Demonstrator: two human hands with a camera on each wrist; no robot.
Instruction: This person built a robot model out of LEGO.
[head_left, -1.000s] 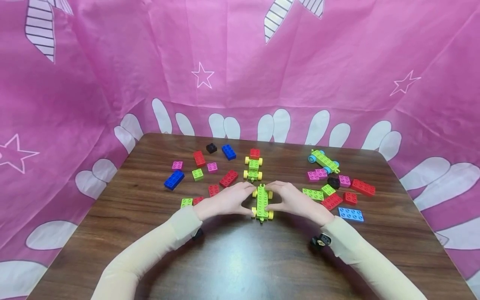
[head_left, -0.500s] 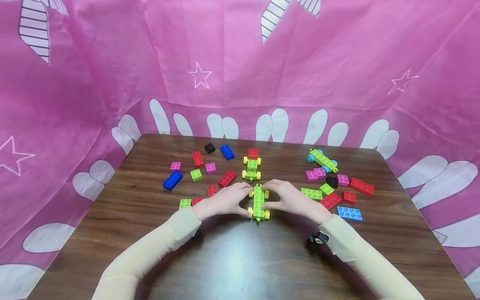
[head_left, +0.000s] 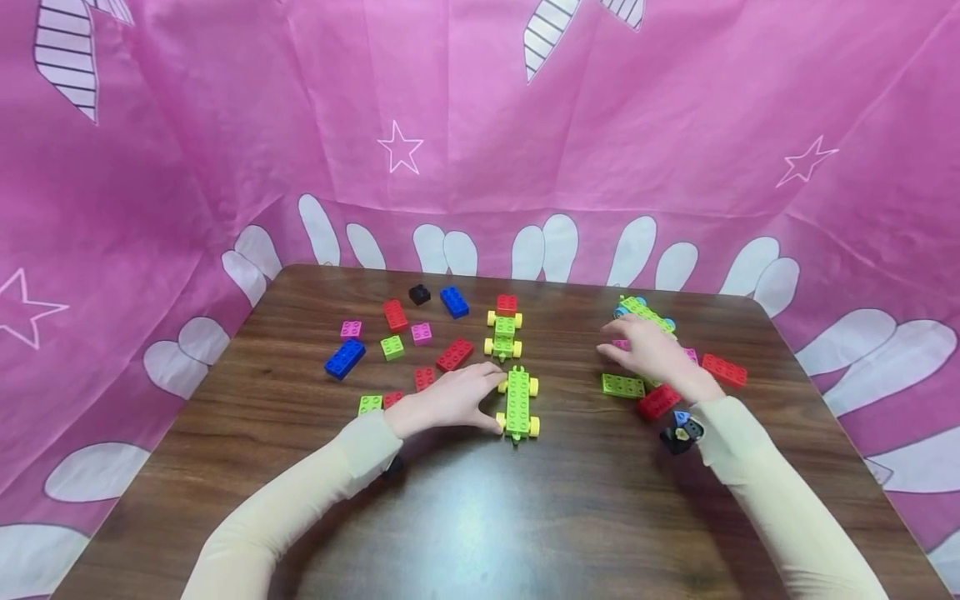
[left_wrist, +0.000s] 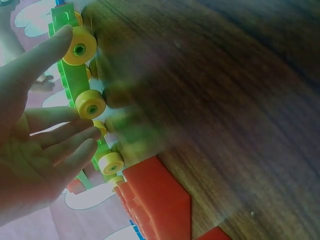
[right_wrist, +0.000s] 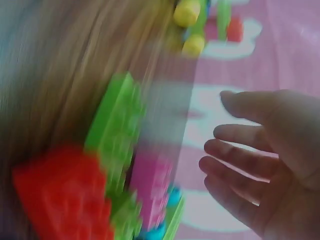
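In the head view my left hand (head_left: pixel 459 396) lies along the left side of a lime-green wheeled base (head_left: pixel 517 402) with yellow wheels. Its thumb touches or nearly touches the near wheel, and the extended fingertips are by the far one. The left wrist view shows the thumb in front of a yellow wheel (left_wrist: pixel 80 47). My right hand (head_left: pixel 648 354), fingers spread and holding nothing, hovers over the bricks on the right. Below it are a lime brick (head_left: pixel 622 386) and a red brick (head_left: pixel 660 402); pink bricks (right_wrist: pixel 151 185) are partly hidden by the hand in the head view.
Beyond the base stands another yellow-wheeled base (head_left: pixel 504 337) carrying a green and a red brick. A blue-wheeled base (head_left: pixel 637 308) is at the back right. Several loose bricks, including a blue brick (head_left: pixel 345 358), lie left on the wooden table (head_left: pixel 360 517).
My right hand has left the yellow-wheeled base and moved right, over the bricks there. The base shifted slightly left earlier; my left hand stays beside it.
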